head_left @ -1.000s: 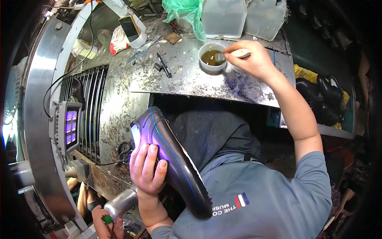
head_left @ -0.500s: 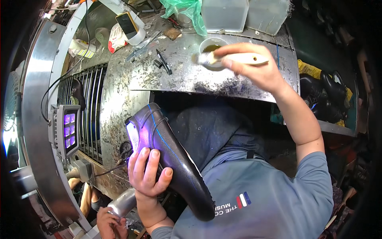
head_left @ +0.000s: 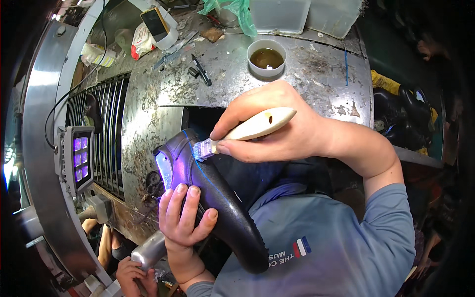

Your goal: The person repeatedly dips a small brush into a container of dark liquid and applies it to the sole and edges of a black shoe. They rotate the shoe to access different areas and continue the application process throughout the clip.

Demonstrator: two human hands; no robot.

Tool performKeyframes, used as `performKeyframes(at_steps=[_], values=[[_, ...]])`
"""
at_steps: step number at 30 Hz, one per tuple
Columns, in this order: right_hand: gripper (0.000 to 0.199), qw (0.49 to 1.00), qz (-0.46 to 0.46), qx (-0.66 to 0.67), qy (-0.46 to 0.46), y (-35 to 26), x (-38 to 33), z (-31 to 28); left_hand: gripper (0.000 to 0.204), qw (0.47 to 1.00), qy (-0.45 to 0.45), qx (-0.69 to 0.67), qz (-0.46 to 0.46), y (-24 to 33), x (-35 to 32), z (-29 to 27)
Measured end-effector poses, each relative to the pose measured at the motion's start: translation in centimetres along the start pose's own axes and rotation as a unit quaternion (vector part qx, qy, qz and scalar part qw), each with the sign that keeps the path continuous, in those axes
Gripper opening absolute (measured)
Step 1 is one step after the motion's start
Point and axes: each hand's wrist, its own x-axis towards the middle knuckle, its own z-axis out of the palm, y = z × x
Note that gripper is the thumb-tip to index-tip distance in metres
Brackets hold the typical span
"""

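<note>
A black leather shoe (head_left: pixel 225 205) lies tilted across my front, its heel end up and its toe toward my shirt. My left hand (head_left: pixel 185 215) grips it around the side, fingers over the upper. A blue line runs along the shoe's lower side, glowing under violet light. My right hand (head_left: pixel 282 123) pinches a flat paintbrush (head_left: pixel 257 125) with a pale wooden handle. Its bristles touch the shoe at the blue line near the heel. Beyond that hand, a white cup (head_left: pixel 267 58) of brownish liquid stands on the metal bench (head_left: pixel 227 91).
A lamp with violet lights (head_left: pixel 79 159) stands at left beside a metal grille (head_left: pixel 106 133). Pens (head_left: pixel 200 69), a phone (head_left: pixel 155 24) and clear bins (head_left: pixel 279 15) occupy the bench. Another person's hands (head_left: pixel 134 277) are at lower left; black shoes (head_left: pixel 401 116) are at right.
My right hand has brought the brush from over the cup down and left onto the shoe. The cup now shows fully. My left hand and the shoe stay nearly still.
</note>
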Motion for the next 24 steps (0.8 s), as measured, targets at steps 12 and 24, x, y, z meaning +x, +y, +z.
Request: performKeyframes(at_steps=[12, 24], values=[[0.014, 0.997, 0.029, 0.069, -0.029, -0.4, 0.6, 0.8, 0.039, 1.000, -0.003, 0.003, -0.008, 0.2, -0.3, -0.3], [0.009, 0.984, 0.076, 0.123, -0.099, -2.1, -0.5, -0.8, 0.034, 0.999, 0.008, 0.013, -0.038, -0.2, -0.3, 0.7]])
